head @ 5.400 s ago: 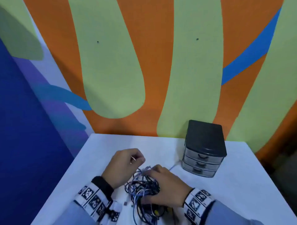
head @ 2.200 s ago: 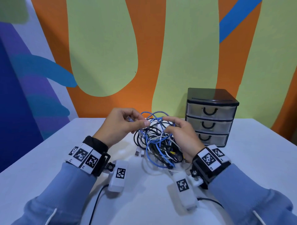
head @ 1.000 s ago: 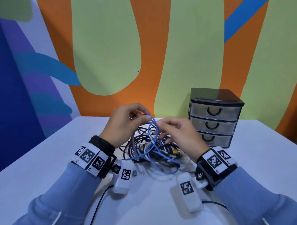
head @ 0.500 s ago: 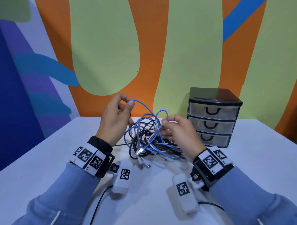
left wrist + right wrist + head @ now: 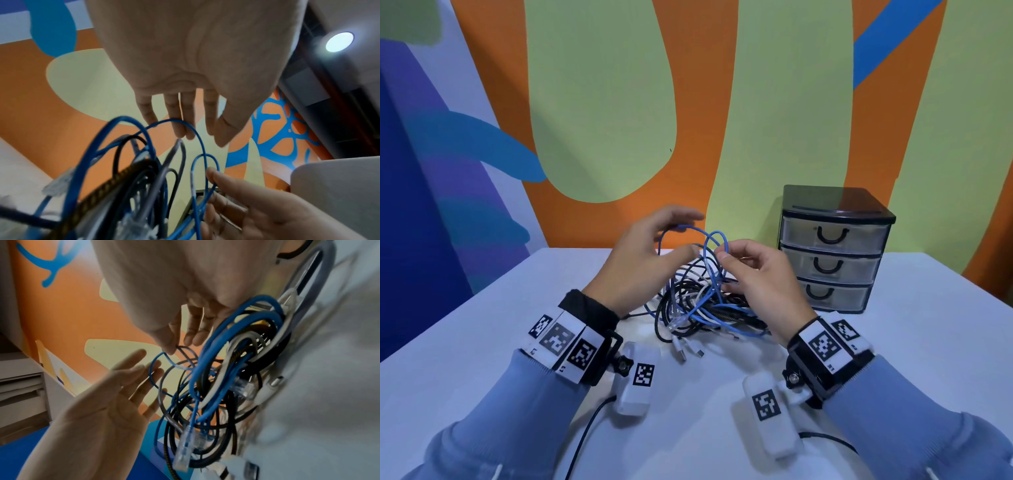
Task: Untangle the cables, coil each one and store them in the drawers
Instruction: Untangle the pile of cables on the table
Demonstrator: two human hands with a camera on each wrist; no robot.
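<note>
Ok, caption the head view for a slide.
Two hands tease a blue cable from a tangle beside closed drawers.

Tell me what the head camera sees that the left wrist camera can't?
Only the head view shows the whole drawer box with its three shut drawers, the white table and both wristbands. Only the left wrist view shows the underside of the left hand, its straight fingers touching a blue cable, and a ceiling lamp. Both show the tangled cables, the blue cable and the right hand pinching a blue loop.
</note>
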